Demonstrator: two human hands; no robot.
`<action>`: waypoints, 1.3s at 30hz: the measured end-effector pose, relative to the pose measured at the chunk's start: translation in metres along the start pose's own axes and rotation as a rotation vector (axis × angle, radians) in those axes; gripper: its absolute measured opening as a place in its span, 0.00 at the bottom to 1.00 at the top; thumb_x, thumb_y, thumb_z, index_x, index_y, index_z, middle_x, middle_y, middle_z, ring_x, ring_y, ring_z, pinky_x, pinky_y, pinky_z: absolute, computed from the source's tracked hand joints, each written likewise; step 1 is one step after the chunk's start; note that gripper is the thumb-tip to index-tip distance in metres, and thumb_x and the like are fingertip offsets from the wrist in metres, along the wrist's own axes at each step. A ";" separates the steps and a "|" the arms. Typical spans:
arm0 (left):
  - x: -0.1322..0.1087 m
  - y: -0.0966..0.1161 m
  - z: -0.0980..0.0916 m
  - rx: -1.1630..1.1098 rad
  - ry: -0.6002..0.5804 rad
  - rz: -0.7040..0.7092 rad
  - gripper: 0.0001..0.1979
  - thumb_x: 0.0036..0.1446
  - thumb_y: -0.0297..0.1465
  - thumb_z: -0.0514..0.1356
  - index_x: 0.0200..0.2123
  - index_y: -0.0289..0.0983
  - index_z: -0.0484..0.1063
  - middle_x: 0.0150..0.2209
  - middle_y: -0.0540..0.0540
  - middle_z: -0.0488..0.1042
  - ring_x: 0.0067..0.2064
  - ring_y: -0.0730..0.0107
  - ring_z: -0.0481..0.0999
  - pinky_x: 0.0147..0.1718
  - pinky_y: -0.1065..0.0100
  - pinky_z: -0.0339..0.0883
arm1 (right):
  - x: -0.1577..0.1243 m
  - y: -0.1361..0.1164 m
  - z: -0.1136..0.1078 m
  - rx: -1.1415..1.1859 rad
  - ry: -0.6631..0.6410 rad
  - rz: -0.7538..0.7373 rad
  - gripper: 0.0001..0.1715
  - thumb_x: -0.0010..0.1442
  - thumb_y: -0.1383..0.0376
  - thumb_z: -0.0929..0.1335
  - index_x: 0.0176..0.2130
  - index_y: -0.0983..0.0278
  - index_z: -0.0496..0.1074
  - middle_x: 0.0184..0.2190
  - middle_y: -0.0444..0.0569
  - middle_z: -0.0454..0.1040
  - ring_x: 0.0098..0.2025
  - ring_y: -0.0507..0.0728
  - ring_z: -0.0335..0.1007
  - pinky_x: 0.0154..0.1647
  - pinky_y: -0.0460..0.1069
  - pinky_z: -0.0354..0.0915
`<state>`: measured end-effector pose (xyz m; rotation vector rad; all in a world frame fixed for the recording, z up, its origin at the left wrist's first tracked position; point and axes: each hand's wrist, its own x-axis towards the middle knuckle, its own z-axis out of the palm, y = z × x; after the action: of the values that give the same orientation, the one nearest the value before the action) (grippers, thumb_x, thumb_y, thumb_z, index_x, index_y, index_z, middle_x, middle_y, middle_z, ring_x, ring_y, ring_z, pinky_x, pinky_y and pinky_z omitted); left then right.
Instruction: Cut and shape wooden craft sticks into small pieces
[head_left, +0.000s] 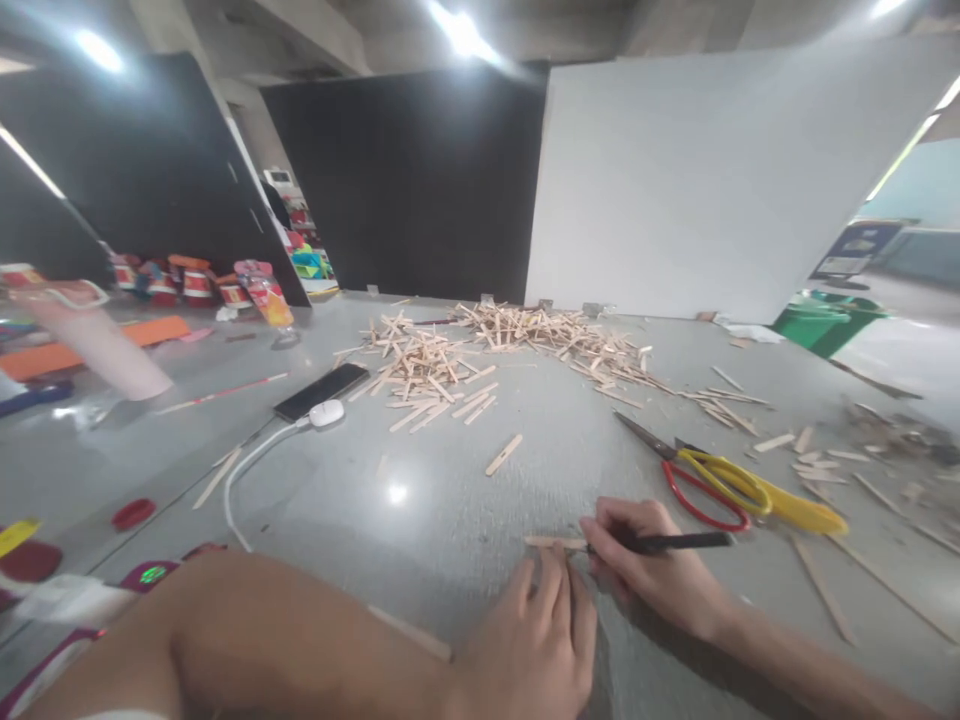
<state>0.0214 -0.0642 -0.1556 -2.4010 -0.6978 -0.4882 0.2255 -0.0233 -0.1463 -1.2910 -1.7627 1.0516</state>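
Observation:
My left hand (544,625) lies on the grey table with its fingertips pressed onto a short wooden craft stick (540,541), holding it flat. My right hand (649,560) is closed around a black pen (686,541). The pen's back end points right; its tip is at the right end of the stick, partly covered by my fingers. Just beyond my right hand lie scissors (724,485) with red and yellow handles, beside a yellow-handled tool (814,512). A single stick (503,454) with a dark mark lies farther out. Another stick (412,632) lies partly behind my left forearm.
Heaps of wooden sticks (424,360) cover the back of the table (420,520). A phone (321,391) and a white charging cable (247,460) lie left of centre. More sticks and scraps (814,460) are scattered at the right. A pink bottle (97,340) stands at the left.

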 end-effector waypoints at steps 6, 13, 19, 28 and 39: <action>0.005 -0.004 -0.007 -0.051 -0.052 0.066 0.19 0.64 0.26 0.55 0.51 0.19 0.78 0.46 0.26 0.82 0.44 0.50 0.80 0.39 0.59 0.69 | 0.003 0.001 0.008 0.021 -0.032 0.058 0.27 0.70 0.51 0.66 0.23 0.60 0.64 0.16 0.40 0.68 0.15 0.50 0.63 0.17 0.46 0.55; 0.004 -0.002 -0.015 -0.074 -0.252 0.035 0.24 0.60 0.25 0.56 0.58 0.21 0.73 0.48 0.23 0.81 0.23 0.64 0.77 0.17 0.67 0.61 | 0.002 0.003 0.005 -0.040 -0.062 0.067 0.25 0.71 0.54 0.67 0.24 0.60 0.66 0.14 0.38 0.66 0.16 0.50 0.62 0.20 0.46 0.56; 0.003 -0.002 -0.016 -0.113 -0.284 0.045 0.26 0.60 0.24 0.55 0.59 0.20 0.72 0.51 0.19 0.79 0.21 0.65 0.76 0.15 0.68 0.61 | 0.002 0.002 0.005 -0.040 -0.045 0.079 0.26 0.72 0.53 0.65 0.24 0.60 0.65 0.15 0.40 0.67 0.16 0.50 0.62 0.19 0.46 0.57; 0.004 0.000 -0.016 -0.140 -0.305 0.031 0.24 0.61 0.22 0.53 0.59 0.20 0.72 0.54 0.19 0.76 0.21 0.65 0.75 0.15 0.67 0.63 | 0.009 0.002 0.004 -0.054 -0.056 0.080 0.25 0.71 0.54 0.66 0.23 0.60 0.63 0.15 0.39 0.67 0.15 0.50 0.63 0.19 0.46 0.57; 0.003 0.000 -0.016 -0.141 -0.282 0.026 0.24 0.62 0.24 0.53 0.59 0.20 0.72 0.53 0.18 0.77 0.20 0.65 0.75 0.14 0.67 0.63 | 0.008 0.001 0.004 -0.046 -0.052 0.102 0.26 0.70 0.55 0.66 0.22 0.59 0.63 0.12 0.38 0.64 0.14 0.50 0.62 0.17 0.45 0.55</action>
<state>0.0203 -0.0732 -0.1416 -2.6391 -0.7727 -0.1933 0.2204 -0.0165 -0.1480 -1.4065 -1.7850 1.1155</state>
